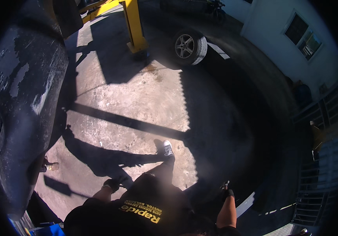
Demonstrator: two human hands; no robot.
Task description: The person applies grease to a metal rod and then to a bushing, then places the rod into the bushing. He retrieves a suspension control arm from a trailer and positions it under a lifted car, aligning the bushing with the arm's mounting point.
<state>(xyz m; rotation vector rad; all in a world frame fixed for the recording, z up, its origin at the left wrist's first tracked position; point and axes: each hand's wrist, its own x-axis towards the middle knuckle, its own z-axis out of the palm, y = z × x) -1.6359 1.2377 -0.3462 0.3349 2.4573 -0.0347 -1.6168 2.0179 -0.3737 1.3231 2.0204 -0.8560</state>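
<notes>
1. OK so the right hand (229, 192) has a dark glove on, fingers curled round a small metal tool (226, 183). Can't tell exactly what kind, it's too small and the shade is deep.
2. The tool pokes out past the fingers with its visible end aimed forward, away from the body. Long axis looks roughly in line with the forearm, but only a short bit shows, so don't hold me to the angle.
3. Where is it? Lower right of the view, well apart from the other hand, with dark shaded floor behind it.
4. Left hand (111, 184), gloved too, is out to the left of the torso. Fingers look bent, but I can't tell how far, or if they've got hold of anything.
5. Edges: a big scuffed dark body panel (33, 86) fills the left side, its edge curving down toward the left hand.
6. Room: sunlit concrete floor (137, 94) stretches ahead between that panel and a ragged shadow line. A wheel (186, 47) lies up front near a yellow post (135, 27), and a railing (312, 188) bounds the far right.
</notes>
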